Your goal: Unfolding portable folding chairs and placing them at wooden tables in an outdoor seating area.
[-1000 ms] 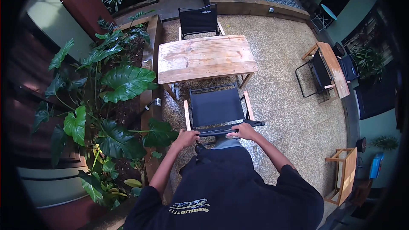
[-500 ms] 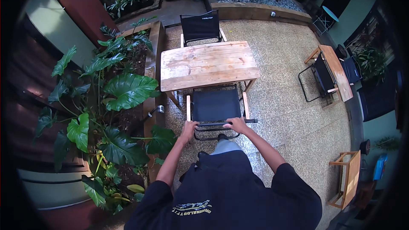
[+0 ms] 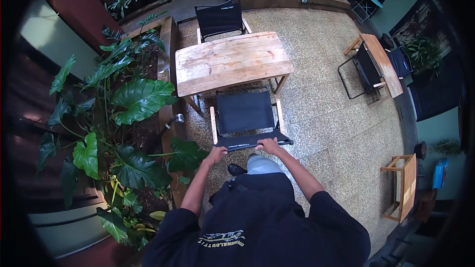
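Note:
Both my hands grip the top of the backrest of a black folding chair (image 3: 245, 112) with pale wooden armrests. My left hand (image 3: 216, 155) is closed around the backrest's left end. On the right part of that edge, my right hand (image 3: 269, 146) is closed too, its thumb near the fabric. The chair stands between me and a worn wooden table (image 3: 232, 64), its seat facing the table and its front close to the table's near edge. Across the table sits a matching black chair (image 3: 219, 19).
A raised planter with large-leaved plants (image 3: 143, 100) runs along the left, with a small lamp (image 3: 179, 118) on its edge. To the right stand another wooden table (image 3: 382, 64) with black chairs and a small wooden table (image 3: 406, 188). A low wall (image 3: 292, 0) borders gravel at the back.
The backrest under my hands now shows more of its fabric, tilted toward me. My feet have shifted, with a black shoe showing on the left. The whole scene sits slightly higher and further left.

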A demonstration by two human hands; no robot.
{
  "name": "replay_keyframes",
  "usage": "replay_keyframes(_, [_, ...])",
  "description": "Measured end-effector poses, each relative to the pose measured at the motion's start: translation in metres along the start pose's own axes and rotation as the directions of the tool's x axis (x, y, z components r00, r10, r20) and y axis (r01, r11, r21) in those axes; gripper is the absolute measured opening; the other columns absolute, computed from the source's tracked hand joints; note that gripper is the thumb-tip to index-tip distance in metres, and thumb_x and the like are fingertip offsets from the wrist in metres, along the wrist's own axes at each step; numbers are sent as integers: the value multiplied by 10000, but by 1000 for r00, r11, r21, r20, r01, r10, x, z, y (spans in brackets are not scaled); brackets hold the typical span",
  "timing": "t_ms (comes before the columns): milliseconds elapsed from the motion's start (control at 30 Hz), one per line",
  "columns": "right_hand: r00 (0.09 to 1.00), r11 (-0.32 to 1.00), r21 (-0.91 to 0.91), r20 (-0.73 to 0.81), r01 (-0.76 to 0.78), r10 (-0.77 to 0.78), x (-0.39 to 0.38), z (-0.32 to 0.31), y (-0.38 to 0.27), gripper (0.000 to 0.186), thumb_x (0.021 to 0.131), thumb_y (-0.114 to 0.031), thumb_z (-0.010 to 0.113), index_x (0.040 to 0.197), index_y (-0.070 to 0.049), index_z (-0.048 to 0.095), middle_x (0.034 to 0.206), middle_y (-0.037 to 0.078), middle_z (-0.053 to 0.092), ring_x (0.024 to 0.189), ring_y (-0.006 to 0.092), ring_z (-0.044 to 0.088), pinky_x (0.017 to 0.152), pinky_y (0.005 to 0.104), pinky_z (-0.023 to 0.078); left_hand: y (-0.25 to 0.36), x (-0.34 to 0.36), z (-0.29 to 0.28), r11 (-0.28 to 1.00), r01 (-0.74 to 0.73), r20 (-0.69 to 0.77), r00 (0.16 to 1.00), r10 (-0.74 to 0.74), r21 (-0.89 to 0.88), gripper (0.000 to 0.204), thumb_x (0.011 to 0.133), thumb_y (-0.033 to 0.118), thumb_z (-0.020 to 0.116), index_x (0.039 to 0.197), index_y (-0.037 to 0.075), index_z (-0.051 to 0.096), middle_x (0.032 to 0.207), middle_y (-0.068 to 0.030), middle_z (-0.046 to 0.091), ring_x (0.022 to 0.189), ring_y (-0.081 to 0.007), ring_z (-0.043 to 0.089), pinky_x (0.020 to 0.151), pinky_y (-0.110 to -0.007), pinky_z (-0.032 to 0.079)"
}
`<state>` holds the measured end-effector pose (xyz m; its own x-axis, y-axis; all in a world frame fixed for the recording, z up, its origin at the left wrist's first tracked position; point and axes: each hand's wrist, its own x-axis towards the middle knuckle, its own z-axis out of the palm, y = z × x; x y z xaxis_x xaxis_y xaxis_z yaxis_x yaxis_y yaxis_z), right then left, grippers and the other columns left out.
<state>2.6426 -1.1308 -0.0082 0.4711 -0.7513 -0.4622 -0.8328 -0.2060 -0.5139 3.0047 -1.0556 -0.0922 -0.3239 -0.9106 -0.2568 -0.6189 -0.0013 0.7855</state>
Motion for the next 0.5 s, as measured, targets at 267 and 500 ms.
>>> replay_keyframes(267, [998,999,0,-35,-54,54,-32,17,18,481,979,-620,682,1201,-210,802,1101,150,778,1151,386,715,965,638,439,32,-20,30,995,102,16,995,-102,1,244,1018,217,709,1196,68,781,1025,-239,777,969,-449,719,928,-517,567])
replay_keyframes(500, [997,1000,-1,-71,12,-12,-38,21,19,382,967,-493,743,1206,-201,805,1140,135,748,1181,370,689,1007,595,454,56,-34,25,982,114,-13,994,-113,149,282,1027,188,664,1283,107,752,1111,-185,761,1063,-416,701,984,-500,555])
